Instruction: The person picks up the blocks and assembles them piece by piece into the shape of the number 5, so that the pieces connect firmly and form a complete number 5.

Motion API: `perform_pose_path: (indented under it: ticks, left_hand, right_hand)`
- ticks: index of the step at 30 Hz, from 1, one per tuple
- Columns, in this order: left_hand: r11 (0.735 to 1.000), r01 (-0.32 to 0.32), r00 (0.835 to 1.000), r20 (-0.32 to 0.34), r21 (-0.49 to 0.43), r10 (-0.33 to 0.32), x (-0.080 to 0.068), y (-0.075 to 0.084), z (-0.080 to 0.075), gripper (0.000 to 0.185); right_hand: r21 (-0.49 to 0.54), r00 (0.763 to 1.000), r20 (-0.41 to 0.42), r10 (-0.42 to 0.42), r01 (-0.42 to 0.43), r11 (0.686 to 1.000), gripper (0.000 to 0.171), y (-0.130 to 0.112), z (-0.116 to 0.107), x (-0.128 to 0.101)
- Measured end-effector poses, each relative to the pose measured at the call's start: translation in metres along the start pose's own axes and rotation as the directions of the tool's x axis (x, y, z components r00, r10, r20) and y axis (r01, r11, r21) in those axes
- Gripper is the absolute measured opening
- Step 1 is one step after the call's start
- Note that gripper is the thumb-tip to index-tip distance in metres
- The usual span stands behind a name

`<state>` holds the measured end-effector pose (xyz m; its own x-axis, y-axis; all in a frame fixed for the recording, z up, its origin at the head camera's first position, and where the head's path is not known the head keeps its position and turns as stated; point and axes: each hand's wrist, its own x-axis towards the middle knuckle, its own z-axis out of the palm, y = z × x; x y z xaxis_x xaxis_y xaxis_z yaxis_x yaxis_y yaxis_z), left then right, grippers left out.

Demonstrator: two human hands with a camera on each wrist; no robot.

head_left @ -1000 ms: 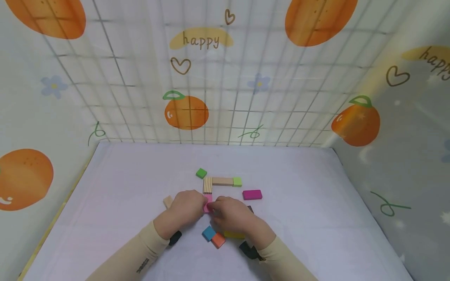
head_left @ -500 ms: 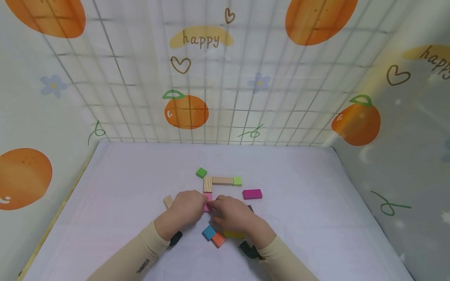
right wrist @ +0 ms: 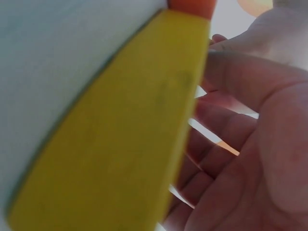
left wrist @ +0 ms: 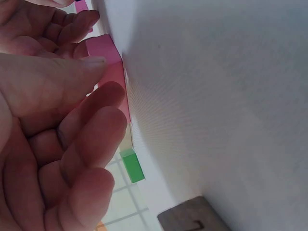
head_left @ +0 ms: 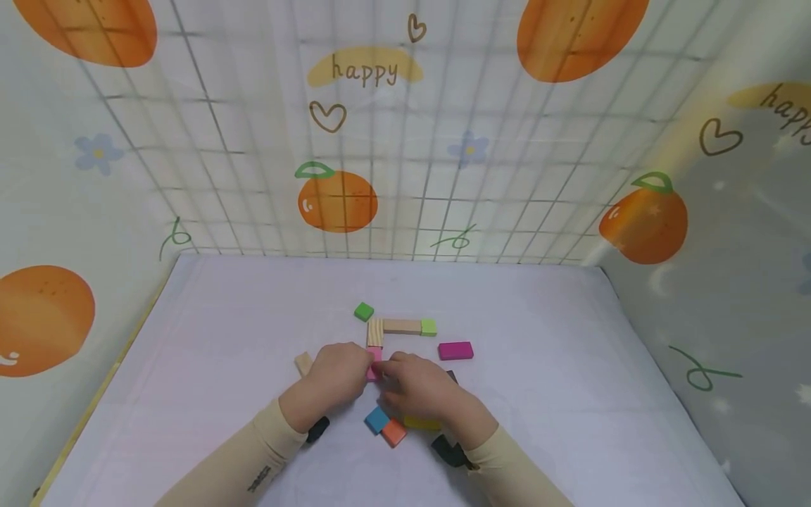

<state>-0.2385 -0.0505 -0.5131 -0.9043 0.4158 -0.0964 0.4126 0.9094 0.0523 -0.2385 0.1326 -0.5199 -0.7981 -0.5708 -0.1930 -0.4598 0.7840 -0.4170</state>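
Observation:
A pink block (head_left: 374, 354) lies in line with a striped wood-grain block (head_left: 375, 332), between both hands. My left hand (head_left: 338, 372) pinches it from the left, thumb and fingertips at its near end in the left wrist view. From the right, my right hand (head_left: 418, 386) holds its near end with thumb and index finger; the other fingers curl below. A plain wooden block (head_left: 402, 327) runs right from the striped one to a light green block (head_left: 429, 327). In the right wrist view a yellow block (right wrist: 120, 125) stands large beside the right hand.
A green block (head_left: 364, 311) sits behind the row and a magenta block (head_left: 455, 351) to its right. Nearer the body lie a blue block (head_left: 376, 420) and an orange block (head_left: 394, 432). A pale wooden block (head_left: 303, 363) is partly hidden by the left hand.

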Motion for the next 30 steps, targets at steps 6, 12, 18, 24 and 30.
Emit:
perform_pose_path:
  ticks: [6,12,18,24,30]
  left_hand:
    - [1.0,-0.019,0.999,-0.035,0.003,0.019,-0.0022,0.0005,-0.0022,0.004]
    - [0.999,-0.032,0.998,-0.049,0.01,0.032,-0.0014,0.0,-0.0011,0.004]
    - [0.999,-0.037,0.998,-0.041,0.008,0.038,-0.0016,0.001,-0.0001,0.003]
    - [0.999,-0.037,0.998,-0.042,0.002,0.037,-0.0017,0.0021,-0.0007,0.005]
    - [1.0,-0.026,0.999,-0.031,-0.011,0.026,-0.0028,0.0039,-0.0027,0.006]
  right_hand:
    - [-0.006,1.0,0.003,-0.003,0.003,1.0,0.055,-0.0006,-0.0013,-0.0024]
    - [-0.005,1.0,-0.006,-0.006,0.006,1.0,0.056,0.0006,-0.0009,-0.0026]
    - [0.038,1.0,-0.015,-0.008,0.008,0.999,0.053,0.0051,0.001,-0.0023]
    - [0.052,1.0,-0.02,-0.016,0.017,0.998,0.05,0.0052,-0.0006,-0.0027]
    - [0.052,1.0,-0.023,-0.018,0.019,0.998,0.049,0.0037,-0.0013,-0.0026]
